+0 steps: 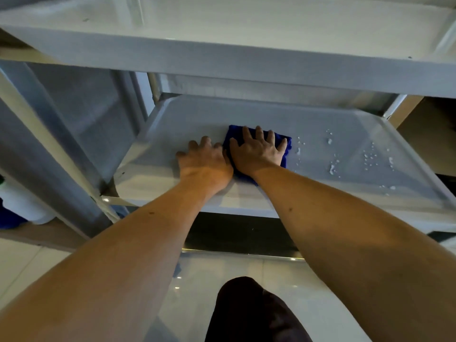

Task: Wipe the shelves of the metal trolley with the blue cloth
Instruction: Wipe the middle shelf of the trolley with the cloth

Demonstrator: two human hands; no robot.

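Note:
The metal trolley has an upper shelf (pixel 222 60) across the top of the view and a lower shelf (pixel 187 119) beneath it. A folded blue cloth (pixel 287 140) lies on the lower shelf near its middle. My right hand (pixel 257 150) presses flat on the cloth, fingers spread, and covers most of it. My left hand (pixel 204 164) rests on the bare shelf just left of the cloth, fingers curled, touching the right hand's thumb side. Water droplets (pixel 333 166) dot the shelf to the right of the cloth.
A trolley upright post (pixel 61 154) runs diagonally at left. A white bottle (pixel 22 206) and something blue sit low at far left. Below the shelf are a dark strip and pale floor tiles (pixel 234 270). My dark-clothed knee (pixel 251 312) is at the bottom.

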